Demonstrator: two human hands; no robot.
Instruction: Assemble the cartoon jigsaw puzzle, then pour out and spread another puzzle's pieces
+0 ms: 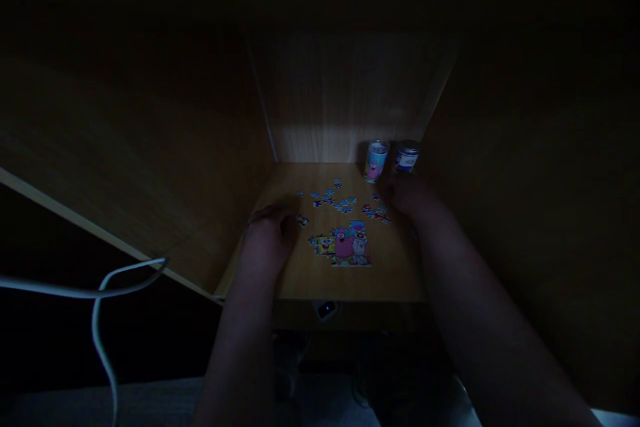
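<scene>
We have a partly joined puzzle point(351, 245) lying flat at the near part of the board point(300, 284), with loose pieces point(344, 206) scattered beyond it and a small cluster point(376, 215) to its right. Our left hand point(265, 234) rests at the left with fingers curled beside a dark piece point(303, 220); we cannot tell whether it grips anything. Our right hand point(411, 195) is at the far right, near the cans, its fingertips lost in shadow, so we cannot tell whether they hold something.

In this dim light, we would do well to lift each piece by its edges, check its picture side and keep our wrists off the joined part, which could easily break apart.

At the far right stand two upright cans: the left can point(375, 164) shows a pink figure, the right can point(406, 159) a pale label. We cannot see what either contains.
</scene>
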